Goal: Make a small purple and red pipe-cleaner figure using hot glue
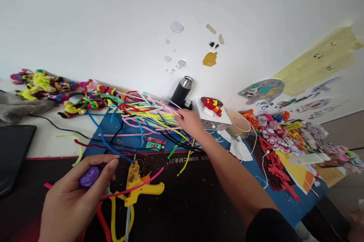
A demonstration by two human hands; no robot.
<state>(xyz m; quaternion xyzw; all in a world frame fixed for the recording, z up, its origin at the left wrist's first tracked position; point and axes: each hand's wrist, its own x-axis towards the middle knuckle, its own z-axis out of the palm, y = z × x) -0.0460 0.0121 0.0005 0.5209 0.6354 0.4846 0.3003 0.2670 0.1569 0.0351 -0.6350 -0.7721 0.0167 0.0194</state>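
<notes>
My left hand [72, 200], at the lower left, is closed around a shiny purple coil [89, 176]; its exact kind is unclear. A pink pipe cleaner [138, 186] passes behind that hand and across a yellow glue gun [142, 189] lying on the black mat. Further away, my right hand [192, 122] reaches to the right end of a heap of many-coloured pipe cleaners [148, 115]. Its fingers are pinched on pipe cleaners there, though the fingertips are partly hidden. Below the glue gun lie red-handled pliers [104, 221] and a yellow-handled tool [113, 215].
A black flask [181, 92] stands by the wall, beside a white box [213, 118] bearing a red and yellow figure. Small pipe-cleaner dolls [45, 82] lie at the back left. Bundled coloured pieces [273, 135] and red strips [275, 166] cover the right side. A black device [14, 154] sits far left.
</notes>
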